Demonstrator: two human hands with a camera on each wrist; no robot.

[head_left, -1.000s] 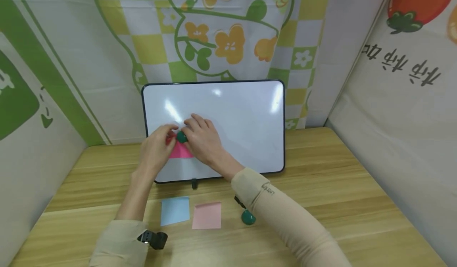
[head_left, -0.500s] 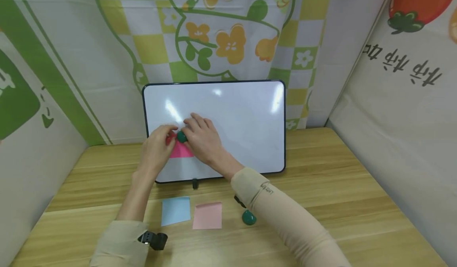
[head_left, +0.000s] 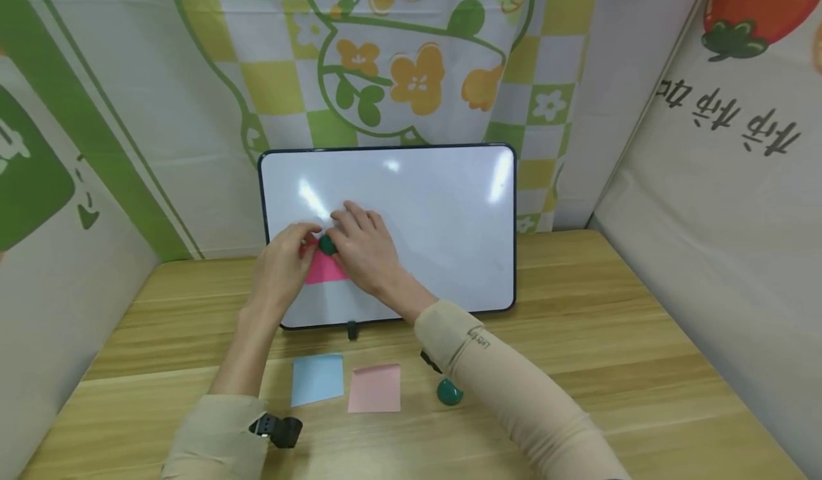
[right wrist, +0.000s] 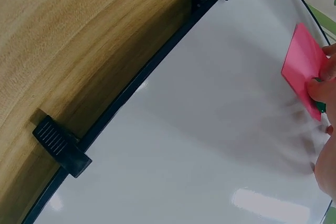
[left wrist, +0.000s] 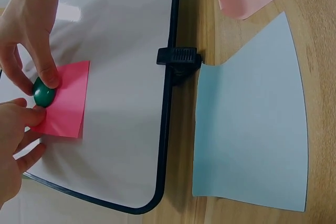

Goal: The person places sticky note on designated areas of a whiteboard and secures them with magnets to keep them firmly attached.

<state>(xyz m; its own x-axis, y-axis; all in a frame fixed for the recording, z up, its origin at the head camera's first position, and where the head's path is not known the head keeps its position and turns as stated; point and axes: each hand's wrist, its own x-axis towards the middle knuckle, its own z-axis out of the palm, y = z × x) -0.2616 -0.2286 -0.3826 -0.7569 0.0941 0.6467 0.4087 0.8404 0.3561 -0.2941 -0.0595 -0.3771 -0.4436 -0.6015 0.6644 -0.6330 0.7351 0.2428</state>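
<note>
A bright pink sticky note point(head_left: 325, 271) lies against the left part of the whiteboard point(head_left: 443, 237). My left hand point(head_left: 280, 266) pinches the note near its upper left corner, thumb in front and fingers behind, as the left wrist view shows. My right hand point(head_left: 367, 253) grips a glossy green domed magnet point(left wrist: 44, 93) between thumb and index finger, over the note's upper edge. The right hand's other fingers spread over the board above. In the right wrist view the pink note point(right wrist: 304, 66) stands partly away from the board, and the fingers mostly hide the magnet.
On the wooden table point(head_left: 642, 366), in front of the board, lie a light blue sticky note point(head_left: 317, 380) and a pale pink one point(head_left: 375, 389). A second green magnet point(head_left: 449, 392) sits beside the right sleeve. Black feet point(head_left: 352, 330) hold up the board's lower edge.
</note>
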